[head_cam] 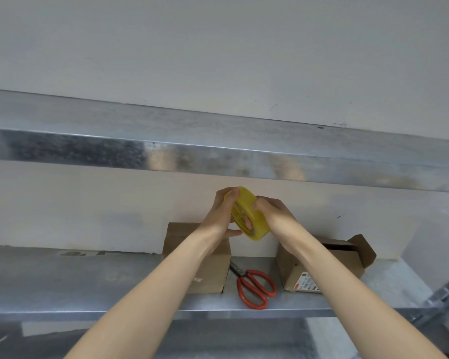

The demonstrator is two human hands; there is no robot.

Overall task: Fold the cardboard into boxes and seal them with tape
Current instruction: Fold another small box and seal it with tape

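Head view, looking along two bare forearms raised in front of a metal shelf (88, 281). **Tape roll.** A yellow tape roll (246, 200) is held in the air between both hands, above and clear of the shelf surface, in front of the pale wall (218, 47). It sits on edge and is tilted. Its flat printed side faces left and toward the viewer, so the core axis points down-left, and its widest span runs from upper left to lower right.

**Hands.** The left hand (219, 213) grips the left side of the roll, with fingers curled over the upper rim and the thumb stretched beneath the lower edge. The right hand (274, 216) wraps the outer band from the right, and one fingertip shows through the core opening.

**Shelf contents.** A left cardboard box (218, 270) stands below the left wrist with its top flaps down. A right cardboard box (289, 270) lies under the right forearm, long axis running from near left to far right, with a flap standing open at its far right end and a printed label on its near face. Between the boxes lie red-handled scissors (254, 286), blades pointing back and left, handles toward the shelf's front edge. An upper metal beam (218, 141) crosses the frame above the hands.
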